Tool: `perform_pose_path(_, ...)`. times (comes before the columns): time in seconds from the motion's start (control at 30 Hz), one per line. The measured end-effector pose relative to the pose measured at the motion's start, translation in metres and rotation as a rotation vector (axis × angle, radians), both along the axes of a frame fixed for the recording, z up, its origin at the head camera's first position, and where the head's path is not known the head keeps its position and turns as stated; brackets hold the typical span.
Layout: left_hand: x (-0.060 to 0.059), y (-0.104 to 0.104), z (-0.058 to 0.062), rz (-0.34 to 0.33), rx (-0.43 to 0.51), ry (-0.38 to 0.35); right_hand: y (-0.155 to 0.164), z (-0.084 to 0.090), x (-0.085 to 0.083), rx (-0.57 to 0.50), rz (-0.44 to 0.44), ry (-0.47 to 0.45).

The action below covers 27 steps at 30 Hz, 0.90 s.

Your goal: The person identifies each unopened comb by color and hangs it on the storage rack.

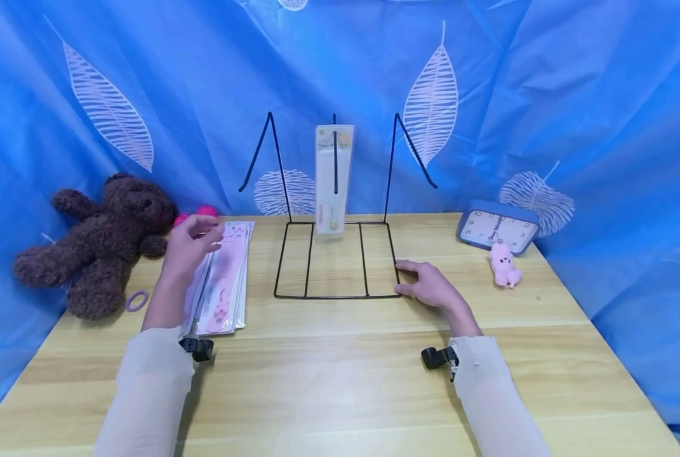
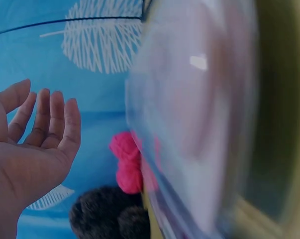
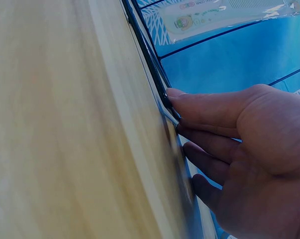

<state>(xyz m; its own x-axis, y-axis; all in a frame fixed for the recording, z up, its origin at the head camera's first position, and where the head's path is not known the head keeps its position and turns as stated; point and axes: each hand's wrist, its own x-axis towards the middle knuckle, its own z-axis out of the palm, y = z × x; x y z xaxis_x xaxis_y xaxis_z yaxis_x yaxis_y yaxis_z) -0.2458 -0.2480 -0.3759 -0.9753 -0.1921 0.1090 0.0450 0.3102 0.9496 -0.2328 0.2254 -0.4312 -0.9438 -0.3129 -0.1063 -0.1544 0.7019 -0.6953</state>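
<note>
Right now I see my right hand [image 1: 431, 287] lying flat on the table [image 1: 340, 374], fingers straight and pressed against the right edge of the black wire rack [image 1: 336, 259], gripping nothing. One packaged comb [image 1: 333, 179] hangs on the rack's middle prong. My left hand [image 1: 190, 246] hovers, fingers relaxed and apart, just above the stack of comb packets [image 1: 222, 285] left of the rack.
</note>
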Motion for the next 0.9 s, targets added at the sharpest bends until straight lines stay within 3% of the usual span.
perform_pose_path(0.23, 0.007, -0.020, -0.015, -0.024, -0.046, -0.039, 0.002, -0.001, -0.001, -0.016, -0.001, -0.003)
perform_pose_path(0.47, 0.018, -0.040, -0.027, -0.078, -0.227, -0.215, 0.003, 0.000, -0.002, -0.019, 0.002, -0.005)
perform_pose_path(0.63, 0.021, -0.055, -0.036, -0.132, -0.276, -0.287, 0.002, -0.001, -0.003, -0.019, 0.008, 0.001)
perform_pose_path(0.9, 0.021, -0.065, -0.039, -0.147, -0.345, -0.339, 0.000, -0.001, -0.001, -0.016, -0.010, -0.018)
